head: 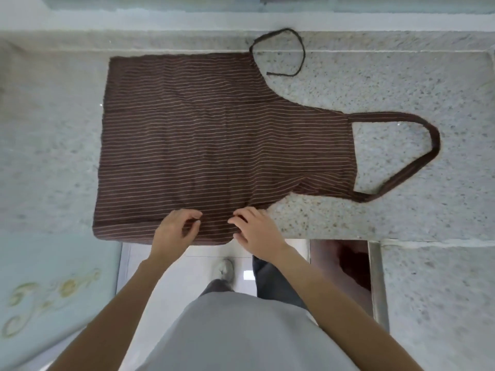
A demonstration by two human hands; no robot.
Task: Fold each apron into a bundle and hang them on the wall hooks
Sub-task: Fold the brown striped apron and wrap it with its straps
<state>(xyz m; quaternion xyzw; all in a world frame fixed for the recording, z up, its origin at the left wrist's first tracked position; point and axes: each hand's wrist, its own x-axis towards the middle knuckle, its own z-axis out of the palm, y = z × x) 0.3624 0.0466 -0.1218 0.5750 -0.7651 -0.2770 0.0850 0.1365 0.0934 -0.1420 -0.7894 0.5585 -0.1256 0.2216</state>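
A brown apron [214,135] with thin pale stripes lies spread flat on the speckled stone counter [401,84], its bib to the right. The neck loop [417,156] lies at the far right and a thin waist tie [289,49] curls at the back edge. The near edge of the apron hangs slightly over the counter's front. My left hand [175,228] and my right hand [254,227] hover over that near edge with fingers curled, fingertips at the cloth; whether they pinch it is unclear.
A pale cabinet door with a gold scroll pattern [51,293] stands at the lower left. Another stretch of stone counter [439,303] runs down the right, with a dark red panel [345,263] beside it. White floor tiles and my shoes show below.
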